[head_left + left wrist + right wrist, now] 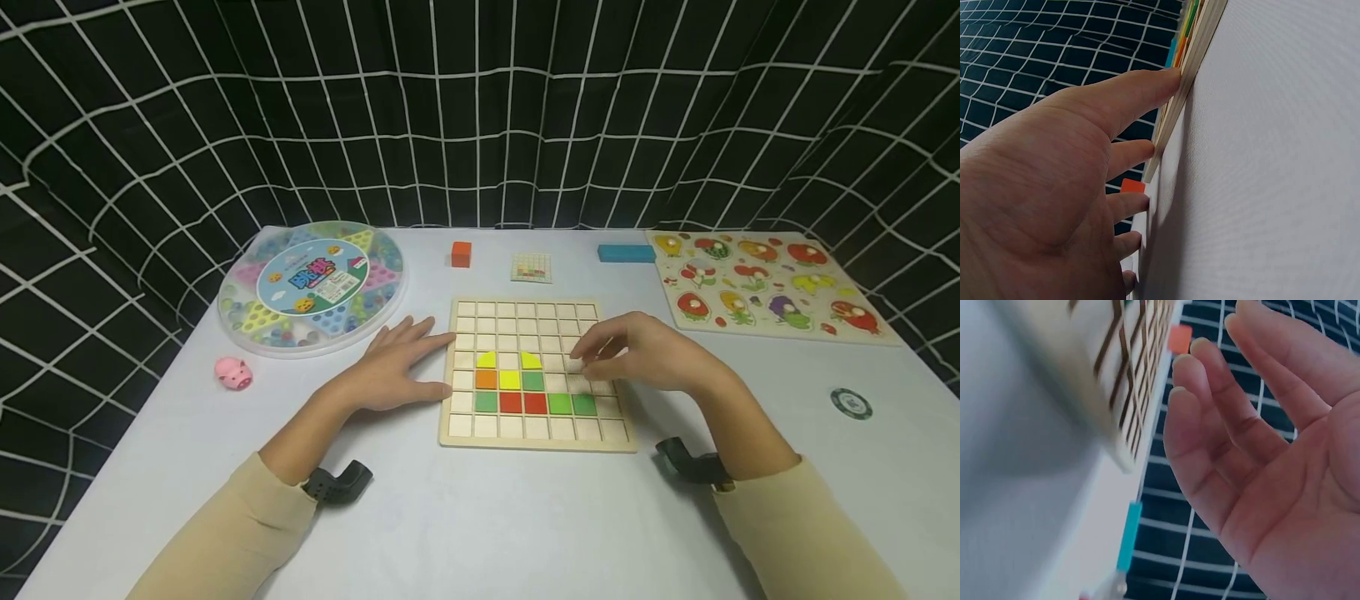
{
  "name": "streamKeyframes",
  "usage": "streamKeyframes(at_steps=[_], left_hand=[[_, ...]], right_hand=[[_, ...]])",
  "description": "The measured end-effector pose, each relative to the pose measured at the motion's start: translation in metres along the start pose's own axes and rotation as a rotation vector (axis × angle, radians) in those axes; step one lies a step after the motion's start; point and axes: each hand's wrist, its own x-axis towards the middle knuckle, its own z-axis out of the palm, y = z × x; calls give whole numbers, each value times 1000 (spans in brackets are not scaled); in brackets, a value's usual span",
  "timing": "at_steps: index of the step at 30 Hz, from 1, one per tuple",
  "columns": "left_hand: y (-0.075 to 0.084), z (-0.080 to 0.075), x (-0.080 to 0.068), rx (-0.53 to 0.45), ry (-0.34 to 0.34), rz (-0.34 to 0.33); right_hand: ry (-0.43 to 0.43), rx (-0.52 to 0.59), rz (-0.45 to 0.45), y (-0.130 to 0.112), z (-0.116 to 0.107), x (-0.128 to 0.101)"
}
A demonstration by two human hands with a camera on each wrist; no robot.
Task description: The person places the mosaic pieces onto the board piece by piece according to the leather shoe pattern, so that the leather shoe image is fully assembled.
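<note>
Even Light, Bent Edges, One Blurred Wrist View

Soft, even light falls from above on the white table (480, 517); shadows under both forearms are faint. No harsh glare. The head view bows the backdrop grid (480, 108) strongly toward its edges. The right wrist view is blurred, the wooden board (1116, 369) smeared; the left wrist view is sharper.

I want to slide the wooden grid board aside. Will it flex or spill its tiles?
The wooden grid board looks rigid and flat, so it likely slides without bending. Its coloured tiles sit in recessed cells, so they probably stay put. The left hand rests against its edge.
</note>
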Motion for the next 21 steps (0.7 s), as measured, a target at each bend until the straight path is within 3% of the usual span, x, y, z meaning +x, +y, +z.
streamKeyframes(at_steps=[9,16,21], left_hand=[[-1,1,0,0,1,-1],[-2,1,1,1,2,1],[-2,0,0,-2,2,-2]], right_hand=[[45,-76,19,38,-23,-20],[77,-102,107,72,-37,-36],[35,-142,119,94,-47,-45]])
